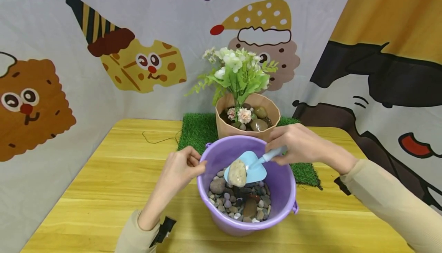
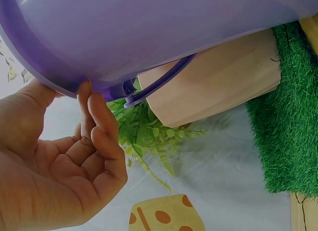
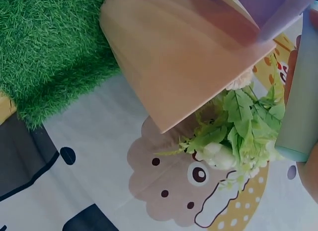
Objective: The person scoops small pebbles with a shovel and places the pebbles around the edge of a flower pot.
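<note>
A purple bucket (image 1: 284, 191) stands on the table with many small stones (image 1: 233, 209) across its bottom. My left hand (image 1: 181, 167) pinches the bucket's left rim between thumb and fingers; the left wrist view shows the fingers curled against the outer wall by the handle joint. In my right hand (image 1: 295, 142) is a light blue toy shovel (image 1: 256, 173), gripped by its pale handle (image 3: 300, 97). The blade hangs inside the bucket, above the stones, and carries one large cream-coloured stone (image 1: 237, 173).
Right behind the bucket stands a peach-coloured pot (image 1: 228, 131) with stones, white flowers and green leaves (image 1: 238, 67). A green turf mat (image 1: 198, 128) lies beneath it on the wooden table (image 1: 114, 184). A printed cartoon cloth (image 1: 155, 11) hangs at the back.
</note>
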Demonstrator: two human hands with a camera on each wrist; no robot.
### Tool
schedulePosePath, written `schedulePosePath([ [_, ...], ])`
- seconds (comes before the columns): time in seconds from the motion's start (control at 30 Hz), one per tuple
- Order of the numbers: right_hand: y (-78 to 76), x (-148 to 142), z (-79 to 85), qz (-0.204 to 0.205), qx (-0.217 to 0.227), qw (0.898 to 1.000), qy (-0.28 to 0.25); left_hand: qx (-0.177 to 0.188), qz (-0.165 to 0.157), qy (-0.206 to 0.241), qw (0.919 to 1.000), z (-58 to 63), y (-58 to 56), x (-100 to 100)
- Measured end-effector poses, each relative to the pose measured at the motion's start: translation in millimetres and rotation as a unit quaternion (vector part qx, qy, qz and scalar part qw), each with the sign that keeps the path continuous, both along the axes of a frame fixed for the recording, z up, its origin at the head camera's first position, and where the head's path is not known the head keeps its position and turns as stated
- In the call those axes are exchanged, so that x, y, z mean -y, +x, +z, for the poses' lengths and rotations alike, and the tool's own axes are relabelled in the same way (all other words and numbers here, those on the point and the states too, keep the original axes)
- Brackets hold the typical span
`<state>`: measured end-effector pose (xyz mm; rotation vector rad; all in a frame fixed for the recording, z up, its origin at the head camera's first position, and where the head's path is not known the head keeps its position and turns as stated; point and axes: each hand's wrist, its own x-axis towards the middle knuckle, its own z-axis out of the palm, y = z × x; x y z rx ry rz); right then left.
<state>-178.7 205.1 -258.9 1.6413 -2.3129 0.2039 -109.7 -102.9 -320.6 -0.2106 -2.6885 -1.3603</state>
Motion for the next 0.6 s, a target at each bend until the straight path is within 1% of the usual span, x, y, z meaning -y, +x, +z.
schedulePosePath([
  [0.3,3.9,-3,8.1,-0.062,0.001,0.998,0.005,0.002,0.004,-0.004,1.0,-0.3,-0.4,0],
  [0.6,5.5,-3,13.8,-0.092,0.009,0.996,0.016,0.003,0.0,0.004,1.0,1.1,1.2,0],
])
